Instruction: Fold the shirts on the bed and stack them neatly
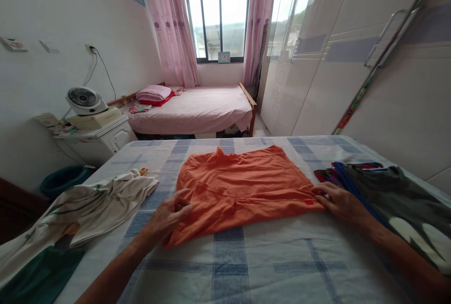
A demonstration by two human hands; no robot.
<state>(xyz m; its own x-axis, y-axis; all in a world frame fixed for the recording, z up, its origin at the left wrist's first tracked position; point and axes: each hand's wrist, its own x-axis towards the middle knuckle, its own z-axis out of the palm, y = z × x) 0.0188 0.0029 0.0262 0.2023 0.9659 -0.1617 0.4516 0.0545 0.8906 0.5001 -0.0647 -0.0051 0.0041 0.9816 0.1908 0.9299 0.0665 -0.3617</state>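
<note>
In front of me an orange garment [243, 182] lies folded and spread out on the bed, wrinkled across its lower half, with a small red tag near its right corner. My left hand [172, 212] rests at its left edge, thumb and fingers apart on the cloth. At the right end, my right hand [334, 200] pinches the corner of the garment beside the tag. Right of that hand lies a pile of folded clothes [391, 196], a dark grey piece with white shapes on top. Cream clothing [105, 200] lies loosely to the left.
A blue-and-white checked sheet [282, 252] covers the bed. Dark green cloth [42, 276] lies at the near left. Beyond stand a pink-covered bed [211, 106] and a white cabinet [112, 139] carrying a fan [86, 99]. Tall wardrobes [317, 92] line the right side.
</note>
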